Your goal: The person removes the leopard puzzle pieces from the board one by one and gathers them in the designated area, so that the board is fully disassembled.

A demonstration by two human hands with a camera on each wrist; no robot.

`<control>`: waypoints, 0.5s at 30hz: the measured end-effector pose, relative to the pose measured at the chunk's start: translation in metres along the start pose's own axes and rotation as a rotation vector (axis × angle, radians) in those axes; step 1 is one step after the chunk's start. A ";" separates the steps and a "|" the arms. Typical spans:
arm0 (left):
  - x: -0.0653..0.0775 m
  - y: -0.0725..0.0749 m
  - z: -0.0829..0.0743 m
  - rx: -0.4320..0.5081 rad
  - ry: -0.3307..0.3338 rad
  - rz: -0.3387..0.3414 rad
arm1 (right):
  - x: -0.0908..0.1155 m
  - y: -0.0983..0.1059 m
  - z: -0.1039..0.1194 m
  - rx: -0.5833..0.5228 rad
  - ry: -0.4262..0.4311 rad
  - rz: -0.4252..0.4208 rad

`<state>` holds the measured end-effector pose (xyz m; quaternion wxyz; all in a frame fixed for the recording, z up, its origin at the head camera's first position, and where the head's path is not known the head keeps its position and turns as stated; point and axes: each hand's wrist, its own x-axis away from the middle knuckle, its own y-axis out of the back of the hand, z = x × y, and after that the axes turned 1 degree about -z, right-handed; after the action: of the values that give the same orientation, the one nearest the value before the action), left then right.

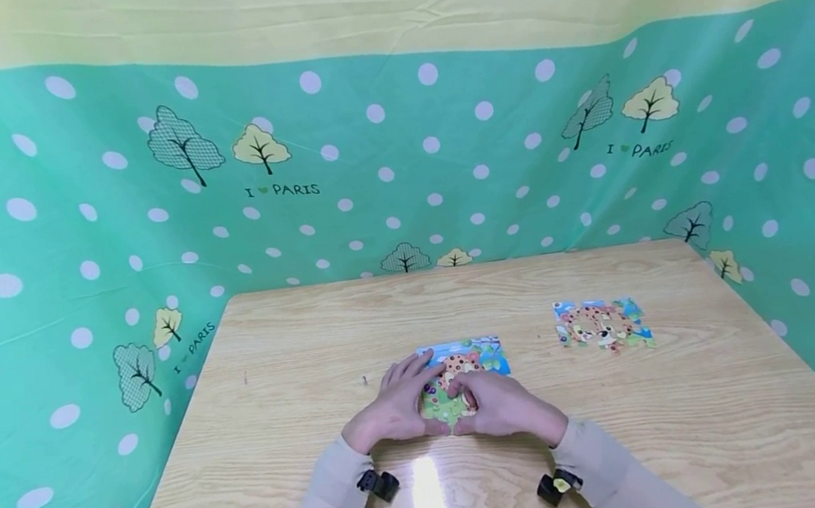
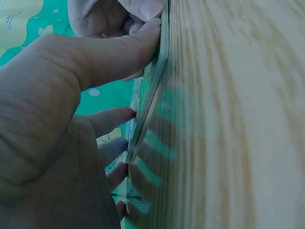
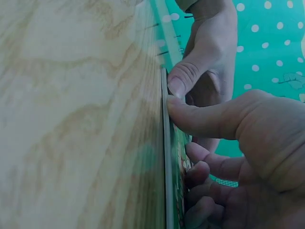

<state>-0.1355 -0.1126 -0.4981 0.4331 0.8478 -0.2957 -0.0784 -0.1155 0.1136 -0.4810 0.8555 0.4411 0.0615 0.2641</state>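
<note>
A jigsaw puzzle picture (image 1: 493, 355) of a spotted cartoon animal on green and blue lies flat on the wooden table, partly covered by both hands. My left hand (image 1: 400, 406) spans its left side, fingers spread over the edge and thumb pressing along the near edge. From the right, my right hand (image 1: 498, 403) rests on the puzzle with loosely bent fingers touching its face; its thumb (image 3: 205, 117) presses at the near edge. The two thumb tips lie close together. What is under the palms is hidden. Seen edge-on in the left wrist view, the puzzle's board (image 2: 151, 90) is thin.
To the right lies a second puzzle picture (image 1: 600, 324) with an uneven, stepped outline and a spotted animal's face. A tiny dark bit (image 1: 364, 380) is on the table (image 1: 296, 334) left of the hands. A green dotted curtain (image 1: 381, 156) stands behind and at both sides.
</note>
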 end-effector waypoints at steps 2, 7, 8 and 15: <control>0.000 0.000 0.000 0.001 -0.001 0.000 | 0.000 -0.001 0.000 0.002 -0.009 0.003; 0.000 -0.001 0.001 0.001 -0.003 -0.005 | -0.001 -0.002 0.003 -0.016 -0.041 -0.002; 0.000 -0.001 0.001 0.000 -0.003 -0.005 | -0.001 -0.003 0.003 -0.023 -0.045 -0.004; 0.000 -0.001 0.001 -0.004 0.001 -0.004 | -0.001 -0.002 0.005 -0.056 -0.057 -0.021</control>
<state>-0.1355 -0.1129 -0.4991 0.4347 0.8478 -0.2934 -0.0793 -0.1142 0.1084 -0.4796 0.8716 0.4237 0.0344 0.2440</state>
